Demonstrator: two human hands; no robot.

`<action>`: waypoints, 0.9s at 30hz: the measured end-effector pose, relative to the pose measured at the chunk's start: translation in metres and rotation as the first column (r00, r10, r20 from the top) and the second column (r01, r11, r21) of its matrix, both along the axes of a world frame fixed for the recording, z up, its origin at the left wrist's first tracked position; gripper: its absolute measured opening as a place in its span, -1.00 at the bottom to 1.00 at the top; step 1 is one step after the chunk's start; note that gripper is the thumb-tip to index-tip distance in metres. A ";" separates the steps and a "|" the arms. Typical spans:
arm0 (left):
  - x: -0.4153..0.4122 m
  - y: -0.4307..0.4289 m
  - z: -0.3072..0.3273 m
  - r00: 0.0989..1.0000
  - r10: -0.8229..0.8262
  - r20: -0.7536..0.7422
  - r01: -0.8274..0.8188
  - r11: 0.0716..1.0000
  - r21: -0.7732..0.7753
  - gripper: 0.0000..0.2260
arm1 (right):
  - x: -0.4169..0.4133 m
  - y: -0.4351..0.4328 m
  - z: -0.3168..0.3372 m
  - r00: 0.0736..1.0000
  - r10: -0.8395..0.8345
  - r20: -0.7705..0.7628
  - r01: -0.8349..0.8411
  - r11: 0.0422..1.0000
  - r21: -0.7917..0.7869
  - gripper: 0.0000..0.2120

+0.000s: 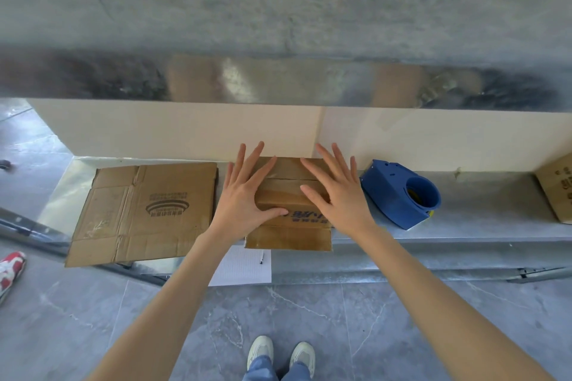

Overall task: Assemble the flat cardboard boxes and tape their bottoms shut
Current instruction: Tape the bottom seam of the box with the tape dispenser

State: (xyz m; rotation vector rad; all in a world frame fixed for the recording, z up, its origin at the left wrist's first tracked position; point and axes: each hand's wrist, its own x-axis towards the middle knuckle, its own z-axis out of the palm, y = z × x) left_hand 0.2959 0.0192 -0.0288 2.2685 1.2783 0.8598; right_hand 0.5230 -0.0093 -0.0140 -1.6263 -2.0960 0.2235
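A small assembled cardboard box [288,191] stands on the metal ledge [483,225] with its folded flaps facing up and a seam across the top. My left hand [244,191] lies flat on the box's left side, fingers spread, thumb on the top panel. My right hand [337,191] lies flat on its right side, fingers spread over the flaps. One lower flap [288,238] sticks out toward me over the ledge's edge. A blue tape dispenser [399,194] sits just right of my right hand. A flat unfolded cardboard box [145,213] lies to the left.
Another cardboard box [557,185] shows at the right edge. A sheet of lined paper with a pen [244,266] lies below the small box. A cream wall [185,129] rises behind the ledge. My feet [281,352] stand on grey tile; a red and white shoe [10,269] is at the left.
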 end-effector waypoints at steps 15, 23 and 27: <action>-0.003 0.001 -0.006 0.993 -0.110 -0.033 0.111 0.994 0.022 -0.29 | 0.007 0.006 -0.005 0.959 0.237 0.157 -0.236 0.971 -0.025 -0.45; 0.009 -0.009 0.000 0.948 0.114 0.297 -0.020 0.953 -0.303 -0.02 | -0.012 -0.001 -0.008 0.797 -0.156 -0.583 0.072 0.984 -0.166 -0.59; 0.010 -0.009 -0.003 0.941 0.111 0.319 -0.013 0.956 -0.295 -0.02 | -0.016 -0.003 -0.008 0.725 -0.212 -0.656 0.088 0.972 -0.216 -0.58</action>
